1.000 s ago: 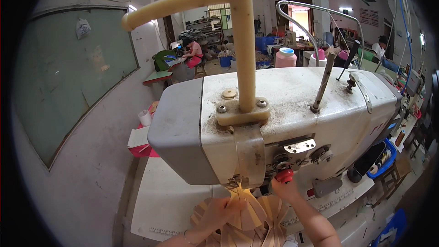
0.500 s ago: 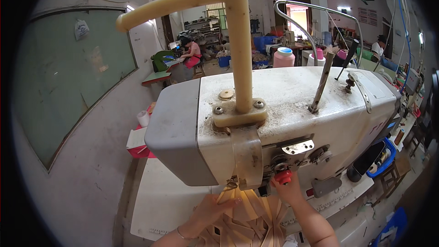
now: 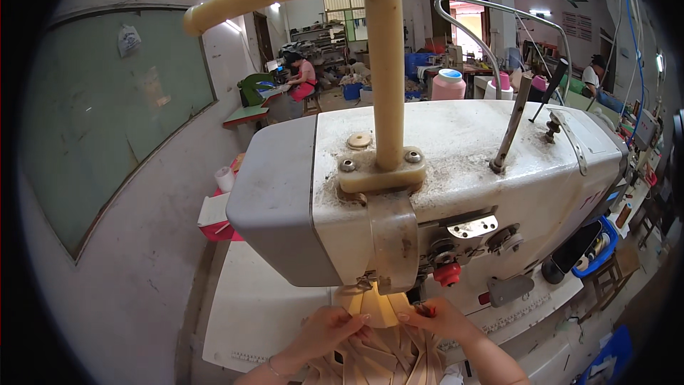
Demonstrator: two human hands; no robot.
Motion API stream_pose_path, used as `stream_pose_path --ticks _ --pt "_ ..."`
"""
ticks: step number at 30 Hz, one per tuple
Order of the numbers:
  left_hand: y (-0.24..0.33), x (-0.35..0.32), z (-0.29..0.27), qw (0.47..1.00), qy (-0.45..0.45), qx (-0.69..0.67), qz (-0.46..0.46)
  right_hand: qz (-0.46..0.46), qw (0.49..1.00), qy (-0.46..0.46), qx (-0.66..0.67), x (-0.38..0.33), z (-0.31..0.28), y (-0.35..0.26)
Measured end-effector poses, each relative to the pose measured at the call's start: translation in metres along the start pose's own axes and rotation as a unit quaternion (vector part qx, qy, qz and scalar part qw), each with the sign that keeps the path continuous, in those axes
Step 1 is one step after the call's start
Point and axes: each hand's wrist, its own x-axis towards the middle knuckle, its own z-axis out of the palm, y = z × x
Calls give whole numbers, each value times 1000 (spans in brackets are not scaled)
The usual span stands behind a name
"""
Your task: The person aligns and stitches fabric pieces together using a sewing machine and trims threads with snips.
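Note:
A tan, panelled piece of material [image 3: 381,306] lies under the head of a white sewing machine [image 3: 456,142], lit yellow by a lamp. My left hand [image 3: 329,329] pinches its left edge between thumb and fingers. At the right edge my right hand [image 3: 440,319] is closed on the same piece, thumb on top. A small dark object shows by the right fingers; its kind cannot be made out. More tan strips [image 3: 374,363] hang in a crisscross heap below both hands. The machine's needle area is hidden behind its cover.
A red knob [image 3: 447,274] sticks out just above my right hand. A cream post [image 3: 385,71] rises from the machine's top. Thread cones [image 3: 448,85] stand behind it. At the right is a blue basket [image 3: 598,246]. Other people [image 3: 303,78] sit farther back.
My right hand has come down from the red knob to the right edge of the tan piece. My left hand still holds the left side. The view has shifted slightly.

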Motion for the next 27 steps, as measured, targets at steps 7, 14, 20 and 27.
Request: stream_pose_path --ticks 7,14,20,27 --pt "1 25 -23 1000 -19 12 21 -23 997 24 75 -1 1 1" --pt "11 53 -45 995 -49 53 76 -57 998 -15 30 -1 14 11" --pt "29 61 -48 984 -36 -2 173 -212 964 -62 -148 0 49 22" --pt "-33 24 -72 908 50 396 128 -84 943 -71 -315 -19 71 -4"
